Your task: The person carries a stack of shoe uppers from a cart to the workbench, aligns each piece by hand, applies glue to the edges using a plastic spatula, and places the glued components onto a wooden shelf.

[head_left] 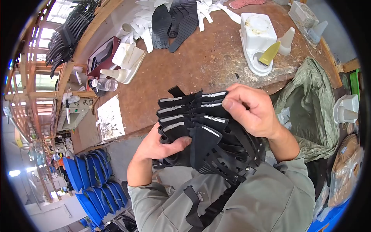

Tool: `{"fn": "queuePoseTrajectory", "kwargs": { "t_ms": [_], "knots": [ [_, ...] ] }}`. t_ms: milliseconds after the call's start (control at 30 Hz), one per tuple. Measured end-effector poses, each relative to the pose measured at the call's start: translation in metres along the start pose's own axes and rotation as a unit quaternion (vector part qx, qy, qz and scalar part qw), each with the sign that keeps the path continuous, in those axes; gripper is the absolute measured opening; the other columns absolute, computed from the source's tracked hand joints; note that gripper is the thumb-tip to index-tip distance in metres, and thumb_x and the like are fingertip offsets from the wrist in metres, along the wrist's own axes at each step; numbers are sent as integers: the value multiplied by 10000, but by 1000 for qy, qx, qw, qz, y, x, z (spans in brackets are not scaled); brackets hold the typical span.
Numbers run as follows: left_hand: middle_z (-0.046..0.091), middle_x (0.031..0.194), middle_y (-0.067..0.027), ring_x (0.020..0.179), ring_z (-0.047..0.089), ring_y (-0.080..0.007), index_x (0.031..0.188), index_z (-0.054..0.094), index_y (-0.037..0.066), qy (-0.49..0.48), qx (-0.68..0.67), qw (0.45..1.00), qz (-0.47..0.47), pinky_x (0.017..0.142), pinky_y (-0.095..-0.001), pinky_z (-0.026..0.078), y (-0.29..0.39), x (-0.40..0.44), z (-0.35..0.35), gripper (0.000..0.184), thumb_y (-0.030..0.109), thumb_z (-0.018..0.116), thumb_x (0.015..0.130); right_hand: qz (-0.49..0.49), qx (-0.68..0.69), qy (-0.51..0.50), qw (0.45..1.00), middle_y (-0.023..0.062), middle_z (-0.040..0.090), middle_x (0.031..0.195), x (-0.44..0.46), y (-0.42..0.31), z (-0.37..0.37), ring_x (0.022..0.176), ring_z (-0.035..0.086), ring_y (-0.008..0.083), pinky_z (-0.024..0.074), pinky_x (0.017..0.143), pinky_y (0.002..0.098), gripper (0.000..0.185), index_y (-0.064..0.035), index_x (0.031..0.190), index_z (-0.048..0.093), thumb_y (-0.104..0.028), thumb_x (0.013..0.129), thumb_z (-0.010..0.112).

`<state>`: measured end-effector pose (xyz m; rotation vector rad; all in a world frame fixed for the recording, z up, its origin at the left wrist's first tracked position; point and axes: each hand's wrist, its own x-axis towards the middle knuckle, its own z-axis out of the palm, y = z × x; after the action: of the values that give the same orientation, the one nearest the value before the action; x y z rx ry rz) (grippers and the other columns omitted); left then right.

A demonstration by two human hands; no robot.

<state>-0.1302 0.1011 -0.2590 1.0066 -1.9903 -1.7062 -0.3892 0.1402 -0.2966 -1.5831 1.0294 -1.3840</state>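
A bundle of black strappy sandal uppers (pixel 205 143) hangs between my hands over the front edge of the workbench. Several layers are fanned out, each with a whitish strip along its top edge. My left hand (pixel 166 147) is wrapped round the left side of the bundle, thumb pressed on its front. At the upper right corner, my right hand (pixel 251 110) pinches the edge of the top layers between thumb and fingers. Loose black straps with metal studs dangle below, against my grey shirt (pixel 262 197). The fingers of my left hand are partly hidden behind the bundle.
On the brown workbench (pixel 185 73) are black soles (pixel 161 27), white strips (pixel 143 31), white glue pots (pixel 257 29) with a yellow-green scraper (pixel 269 53), and a plastic bottle (pixel 104 84). A green sack (pixel 309 100) stands right; blue bins (pixel 92 170) stand lower left.
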Motion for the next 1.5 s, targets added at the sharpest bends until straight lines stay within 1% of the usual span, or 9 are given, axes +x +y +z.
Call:
{"fn": "queuePoseTrajectory", "kwargs": {
  "t_ms": [33, 167, 300, 400, 567, 933, 1133, 1333, 1500],
  "knots": [
    [609, 1096, -49, 964, 552, -126, 1197, 554, -7, -25, 25, 999, 13, 860, -307, 461, 3, 0, -2, 478, -35, 678, 736, -33, 29, 35, 998, 25, 521, 692, 2, 6, 7, 553, 417, 71, 345, 501, 248, 72, 7, 824, 588, -33, 882, 592],
    [616, 1076, -42, 969, 547, -119, 1178, 565, -11, 2, -13, 1000, -17, 865, -289, 459, -3, 1, -4, 440, -39, 651, 748, 72, 47, 70, 994, 35, 533, 706, -5, 17, 21, 573, 467, 105, 381, 525, 260, 78, 0, 813, 578, -38, 867, 621],
    [645, 969, -19, 888, 562, -99, 1122, 593, -12, 58, -55, 991, -105, 804, -266, 472, -2, 7, 4, 356, -6, 642, 770, -38, -113, 133, 984, 100, 590, 856, -1, 17, 25, 734, 597, 242, 479, 648, 322, 81, -7, 899, 598, -49, 851, 650],
    [652, 904, -6, 813, 556, -81, 1064, 622, -4, 71, -16, 986, -152, 749, -260, 473, 0, 6, 8, 297, 13, 654, 769, -140, -120, 98, 978, 121, 605, 961, 2, 12, 15, 831, 612, 234, 483, 729, 310, 104, -1, 949, 618, -63, 868, 638],
    [646, 877, 0, 790, 549, -79, 1037, 629, 0, 62, -65, 986, -138, 731, -261, 470, -9, 1, 13, 284, 34, 666, 758, 33, 50, -16, 998, 128, 628, 1005, -4, 11, 11, 864, 619, 198, 476, 761, 286, 94, 33, 887, 648, -58, 866, 637],
    [627, 1000, -14, 915, 551, -115, 1135, 580, 11, 52, -111, 980, -156, 856, -278, 439, -14, 3, 12, 424, 31, 686, 725, 42, 43, -16, 998, 116, 638, 960, -11, 10, 10, 826, 617, 179, 474, 730, 275, 75, 37, 834, 642, -34, 826, 668],
    [624, 1015, -16, 934, 548, -109, 1141, 575, 16, 45, -75, 977, -193, 861, -278, 438, -5, 5, 20, 434, 26, 686, 722, 87, 52, -121, 988, 85, 587, 817, -11, 14, 1, 745, 579, 208, 442, 659, 314, 316, -2, 880, 606, -265, 784, 752],
    [534, 1233, -90, 1079, 546, -175, 1460, 219, 58, 29, -88, 990, -109, 968, -326, 413, -13, 14, 16, 910, 40, 735, 711, 83, 56, -75, 992, 74, 559, 753, -9, 16, 11, 683, 546, 178, 425, 621, 306, 185, -1, 785, 604, -125, 760, 740],
    [267, 1457, -255, 1378, 256, -311, 1474, -114, 27, 142, 120, 982, -17, 1123, -419, 211, -13, 12, 17, 1241, 237, 809, 673, 108, 78, -73, 988, 53, 563, 748, -9, 17, 8, 689, 540, 123, 423, 629, 277, 161, 0, 771, 609, -101, 763, 735]
  ]
}}
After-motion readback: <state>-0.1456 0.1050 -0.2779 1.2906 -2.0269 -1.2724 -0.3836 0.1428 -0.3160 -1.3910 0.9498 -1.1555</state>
